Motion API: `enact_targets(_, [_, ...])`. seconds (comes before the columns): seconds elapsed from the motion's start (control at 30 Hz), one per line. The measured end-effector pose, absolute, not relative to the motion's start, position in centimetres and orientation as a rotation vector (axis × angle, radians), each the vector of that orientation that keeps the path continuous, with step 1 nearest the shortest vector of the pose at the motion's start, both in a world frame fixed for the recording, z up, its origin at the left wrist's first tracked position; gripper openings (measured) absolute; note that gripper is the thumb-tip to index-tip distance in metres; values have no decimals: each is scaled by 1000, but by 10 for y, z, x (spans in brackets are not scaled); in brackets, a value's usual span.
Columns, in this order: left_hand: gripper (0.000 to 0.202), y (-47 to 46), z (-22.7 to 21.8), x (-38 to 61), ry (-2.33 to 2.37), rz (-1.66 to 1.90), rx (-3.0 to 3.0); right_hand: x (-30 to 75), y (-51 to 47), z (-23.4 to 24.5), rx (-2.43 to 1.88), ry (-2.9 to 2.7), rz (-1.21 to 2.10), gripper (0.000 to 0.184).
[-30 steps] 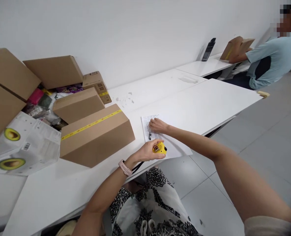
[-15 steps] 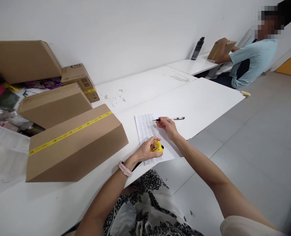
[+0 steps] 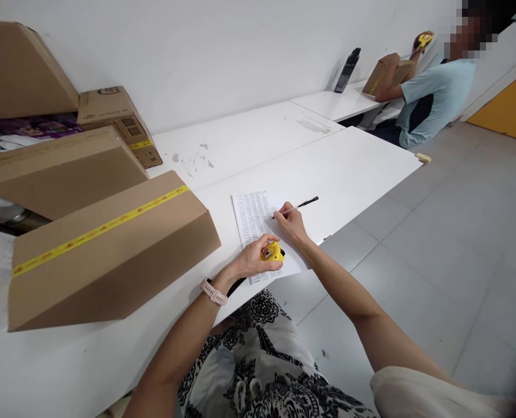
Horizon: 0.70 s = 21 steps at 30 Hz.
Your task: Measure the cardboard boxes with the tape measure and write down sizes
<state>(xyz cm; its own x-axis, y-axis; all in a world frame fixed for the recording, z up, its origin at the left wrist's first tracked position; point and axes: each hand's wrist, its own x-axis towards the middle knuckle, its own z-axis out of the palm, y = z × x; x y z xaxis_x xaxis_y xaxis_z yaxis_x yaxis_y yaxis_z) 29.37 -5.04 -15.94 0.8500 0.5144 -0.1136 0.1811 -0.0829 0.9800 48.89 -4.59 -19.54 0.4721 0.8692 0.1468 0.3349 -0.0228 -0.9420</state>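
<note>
A yellow tape measure [image 3: 273, 252] sits in my left hand [image 3: 254, 258], which is closed around it and rests over the lower part of a printed sheet [image 3: 250, 212]. Columns of small text cover the paper. My right hand [image 3: 291, 223] pinches a pen [image 3: 304, 204], its tip down at the sheet and its black end pointing up to the right. Left of my hands stands a large cardboard box [image 3: 114, 247] with yellow tape along its top.
More cardboard boxes [image 3: 66, 168] and a small taped carton [image 3: 121, 119] fill the table's left side. Along the wall stands a dark bottle [image 3: 347, 71]. At the far right a person [image 3: 436, 93] holds a box and another tape measure [image 3: 423, 40]. The white table [image 3: 358, 168] ends beside my right arm.
The pen has turned in my right hand from lying nearly level to a writing grip, tip on the paper. My view has shifted slightly. The other person's tape measure has come into view.
</note>
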Motion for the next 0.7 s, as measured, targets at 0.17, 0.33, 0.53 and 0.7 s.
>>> enact_targets(0.17, [60,-51,-159,294,554,309,1657,489,-45,-198,-1611,-1066,602,17])
enact_targets(0.33, [62,-51,-160,294,560,304,1658,490,-43,-201,-1615,-1062,612,17])
enact_targets(0.53, [61,-51,-160,294,572,303,1661,489,-43,-200,-1627,-1067,599,17])
enact_targets(0.7, [61,-51,-159,294,575,306,1682,487,-43,-197,-1639,-1057,610,17])
